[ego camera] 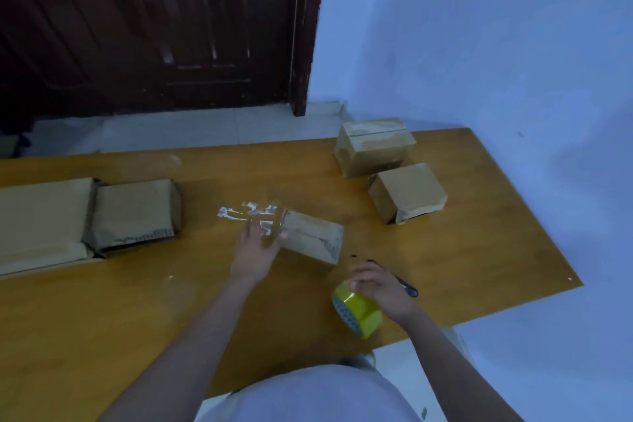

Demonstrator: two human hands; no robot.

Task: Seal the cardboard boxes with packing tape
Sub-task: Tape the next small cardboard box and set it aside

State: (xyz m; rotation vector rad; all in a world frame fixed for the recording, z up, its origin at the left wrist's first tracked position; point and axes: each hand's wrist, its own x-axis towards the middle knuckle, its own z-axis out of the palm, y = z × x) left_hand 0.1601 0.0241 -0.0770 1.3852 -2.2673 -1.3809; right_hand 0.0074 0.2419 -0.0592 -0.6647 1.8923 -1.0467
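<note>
A small cardboard box [313, 240] lies in the middle of the wooden table [137, 301]. My left hand [255, 252] rests against the box's left end, thumb on its top edge, with a strip of clear tape [250, 212] glinting just above the fingers. My right hand [378, 286] grips a yellow roll of packing tape [358, 312] near the table's front edge, to the right of the box. The fingers cover the top of the roll.
Two taped boxes [375, 147] [407, 195] stand at the back right. At the left lie a flattened box [135, 212] and a flat cardboard piece [41, 223]. A dark pen-like tool [406, 286] lies beside my right hand. A dark door [154, 27] is behind.
</note>
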